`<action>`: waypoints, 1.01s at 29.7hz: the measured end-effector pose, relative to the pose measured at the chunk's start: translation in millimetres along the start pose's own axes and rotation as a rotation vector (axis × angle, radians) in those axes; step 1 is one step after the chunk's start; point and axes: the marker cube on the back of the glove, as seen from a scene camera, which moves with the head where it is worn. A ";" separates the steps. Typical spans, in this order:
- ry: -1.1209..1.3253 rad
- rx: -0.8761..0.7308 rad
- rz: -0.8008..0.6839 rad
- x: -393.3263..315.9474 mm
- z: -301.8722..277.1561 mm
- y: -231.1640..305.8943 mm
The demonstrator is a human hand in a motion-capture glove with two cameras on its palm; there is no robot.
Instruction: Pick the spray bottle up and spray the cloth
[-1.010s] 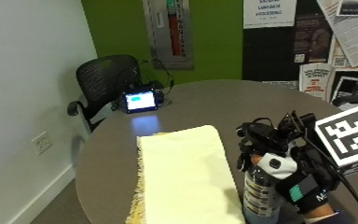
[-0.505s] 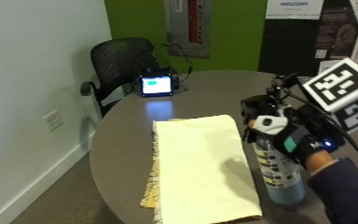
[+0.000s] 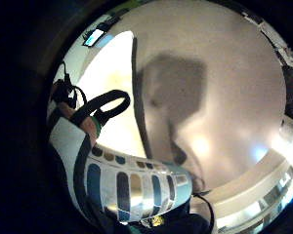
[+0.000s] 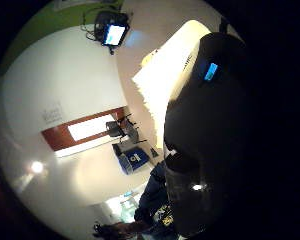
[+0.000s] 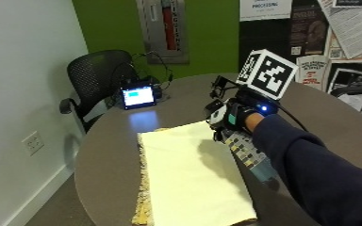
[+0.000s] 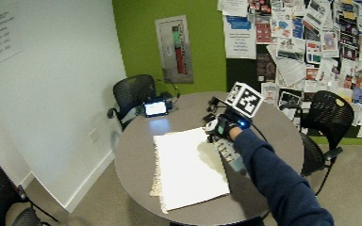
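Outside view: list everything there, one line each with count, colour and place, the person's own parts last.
Round table: one, grey-brown, centre of room.
Fringed cloth: one, pale yellow, flat on the table.
Patterned spray bottle: one, clear with blue and brown marks, tilted above the cloth's edge, held.
Small lit screen: one, black, blue display, far table edge.
Mesh office chair: one, black, behind the screen.
Wall socket: one, white, low on the wall.
Gloved right hand: one, black, grips the bottle's top.
Sleeve: one, dark blue.
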 end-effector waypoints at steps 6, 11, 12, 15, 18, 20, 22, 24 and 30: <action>0.071 -0.028 0.066 -14.4 4.1 -17.3; 0.118 -0.085 0.114 -17.6 8.7 -23.1; 0.122 -0.093 0.123 -17.3 9.6 -23.6; 0.116 -0.132 0.158 -18.8 11.4 -23.7; 0.109 -0.161 0.192 -20.6 12.1 -25.8; 0.122 -0.167 0.213 -20.4 12.2 -27.0; 0.138 -0.167 0.218 -20.4 12.4 -28.0; 0.147 -0.166 0.207 -20.8 12.6 -27.8; 0.155 -0.169 0.195 -21.3 10.9 -21.6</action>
